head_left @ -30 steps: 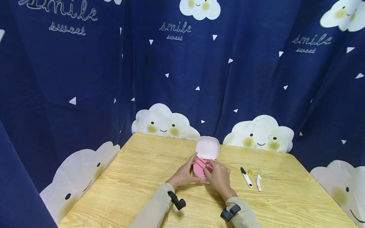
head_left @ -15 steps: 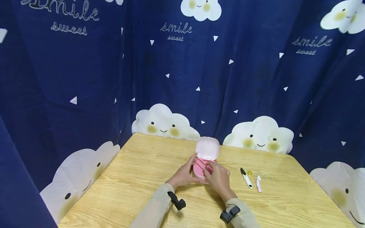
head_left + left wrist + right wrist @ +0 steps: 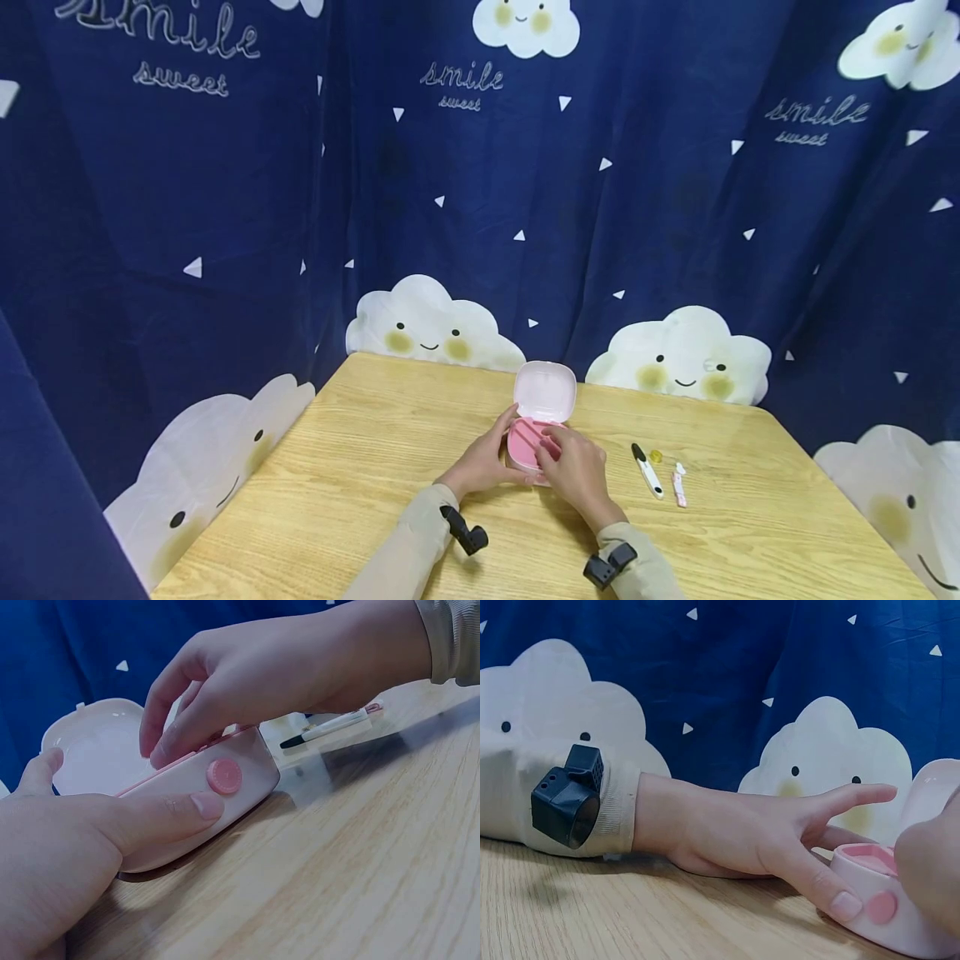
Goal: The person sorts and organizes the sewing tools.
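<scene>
A small white-and-pink case (image 3: 517, 458) stands on the table with its pale lid (image 3: 545, 392) tipped back. A pink inner tray (image 3: 525, 440) with a slanting bar fills its top, and a round pink button (image 3: 224, 777) sits on the front. My left hand (image 3: 483, 458) grips the case from the left, thumb along the front beside the button, fingers spread around the far side. From the right, my right hand (image 3: 577, 467) reaches over the case. Its thumb and index finger pinch at the tray; the fingertips partly hide the spot they work on.
Right of the case on the wooden table (image 3: 375, 433) lie a white stick with a black tip (image 3: 647, 471), a small round yellow thing (image 3: 656, 457) and a thin white-and-pink piece (image 3: 678, 487). A dark blue curtain (image 3: 480, 167) hangs behind the table.
Both hands stay at the case with almost no movement. The head view shifts very slightly.
</scene>
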`<state>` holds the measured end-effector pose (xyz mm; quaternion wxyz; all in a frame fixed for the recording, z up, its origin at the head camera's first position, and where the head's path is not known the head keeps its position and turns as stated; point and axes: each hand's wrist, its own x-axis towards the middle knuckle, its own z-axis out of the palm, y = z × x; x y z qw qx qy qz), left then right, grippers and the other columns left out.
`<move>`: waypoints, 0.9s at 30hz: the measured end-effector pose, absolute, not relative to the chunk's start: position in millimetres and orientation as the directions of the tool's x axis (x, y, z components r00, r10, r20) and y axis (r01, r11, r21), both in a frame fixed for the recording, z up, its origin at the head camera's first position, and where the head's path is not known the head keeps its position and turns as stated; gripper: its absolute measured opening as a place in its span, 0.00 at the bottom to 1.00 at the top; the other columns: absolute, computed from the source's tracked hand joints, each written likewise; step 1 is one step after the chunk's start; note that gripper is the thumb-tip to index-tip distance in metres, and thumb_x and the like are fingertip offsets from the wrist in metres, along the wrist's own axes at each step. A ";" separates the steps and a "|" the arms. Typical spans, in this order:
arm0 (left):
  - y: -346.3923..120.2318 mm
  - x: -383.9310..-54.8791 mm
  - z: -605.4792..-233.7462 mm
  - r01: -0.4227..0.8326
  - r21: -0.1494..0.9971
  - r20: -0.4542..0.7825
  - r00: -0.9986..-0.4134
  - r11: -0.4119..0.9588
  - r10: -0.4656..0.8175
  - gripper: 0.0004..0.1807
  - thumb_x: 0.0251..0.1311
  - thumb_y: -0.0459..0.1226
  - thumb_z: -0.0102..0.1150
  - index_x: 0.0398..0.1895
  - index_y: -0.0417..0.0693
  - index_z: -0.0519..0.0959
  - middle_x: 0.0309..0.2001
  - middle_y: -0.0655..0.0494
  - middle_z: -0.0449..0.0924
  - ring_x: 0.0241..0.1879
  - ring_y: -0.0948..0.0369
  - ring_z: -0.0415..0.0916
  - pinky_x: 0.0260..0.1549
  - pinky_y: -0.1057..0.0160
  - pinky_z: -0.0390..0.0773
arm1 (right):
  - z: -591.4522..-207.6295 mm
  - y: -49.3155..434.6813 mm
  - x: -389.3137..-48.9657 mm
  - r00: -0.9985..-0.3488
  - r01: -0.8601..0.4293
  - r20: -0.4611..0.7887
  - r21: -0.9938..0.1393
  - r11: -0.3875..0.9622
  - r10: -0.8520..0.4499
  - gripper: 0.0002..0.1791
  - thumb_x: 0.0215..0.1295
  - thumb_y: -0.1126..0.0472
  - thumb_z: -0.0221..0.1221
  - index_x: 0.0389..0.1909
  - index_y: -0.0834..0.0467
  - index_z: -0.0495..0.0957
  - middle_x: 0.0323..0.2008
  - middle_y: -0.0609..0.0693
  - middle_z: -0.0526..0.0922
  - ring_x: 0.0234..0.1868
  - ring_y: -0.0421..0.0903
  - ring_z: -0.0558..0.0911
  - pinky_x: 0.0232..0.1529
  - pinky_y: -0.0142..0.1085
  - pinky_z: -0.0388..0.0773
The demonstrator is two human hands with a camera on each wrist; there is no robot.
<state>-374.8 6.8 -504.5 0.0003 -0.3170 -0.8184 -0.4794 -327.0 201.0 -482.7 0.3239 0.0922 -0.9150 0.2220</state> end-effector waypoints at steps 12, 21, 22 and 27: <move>7.0 -374.3 -504.5 0.509 0.804 0.307 -0.798 0.307 0.519 0.71 0.46 0.50 0.85 0.86 0.60 0.42 0.77 0.52 0.63 0.74 0.57 0.61 0.73 0.52 0.60 | -473.1 230.5 -325.2 -0.756 -0.307 0.653 -0.400 0.864 0.033 0.12 0.65 0.59 0.68 0.47 0.59 0.88 0.44 0.56 0.87 0.43 0.55 0.84 0.42 0.55 0.77; 6.9 -374.8 -504.2 0.503 0.802 0.298 -0.804 0.322 0.514 0.71 0.46 0.48 0.85 0.86 0.61 0.42 0.77 0.52 0.61 0.75 0.56 0.59 0.74 0.52 0.57 | -472.5 256.9 -323.2 -0.720 -0.302 0.691 -0.394 0.868 0.063 0.11 0.66 0.61 0.65 0.46 0.60 0.87 0.42 0.57 0.87 0.41 0.58 0.84 0.39 0.55 0.78; 6.9 -375.0 -504.3 0.502 0.801 0.296 -0.805 0.326 0.514 0.71 0.46 0.48 0.85 0.86 0.61 0.42 0.78 0.53 0.61 0.75 0.56 0.59 0.74 0.51 0.57 | -472.1 259.9 -322.4 -0.720 -0.298 0.690 -0.396 0.869 0.067 0.11 0.66 0.62 0.65 0.46 0.61 0.87 0.42 0.58 0.87 0.41 0.58 0.84 0.39 0.55 0.78; 7.0 -375.2 -504.8 0.501 0.805 0.296 -0.804 0.319 0.516 0.71 0.46 0.49 0.85 0.86 0.61 0.42 0.78 0.53 0.61 0.75 0.56 0.59 0.74 0.52 0.58 | -472.7 274.8 -318.2 -0.719 -0.276 0.690 -0.398 0.875 0.087 0.11 0.65 0.62 0.65 0.46 0.61 0.87 0.42 0.58 0.87 0.40 0.59 0.84 0.38 0.54 0.79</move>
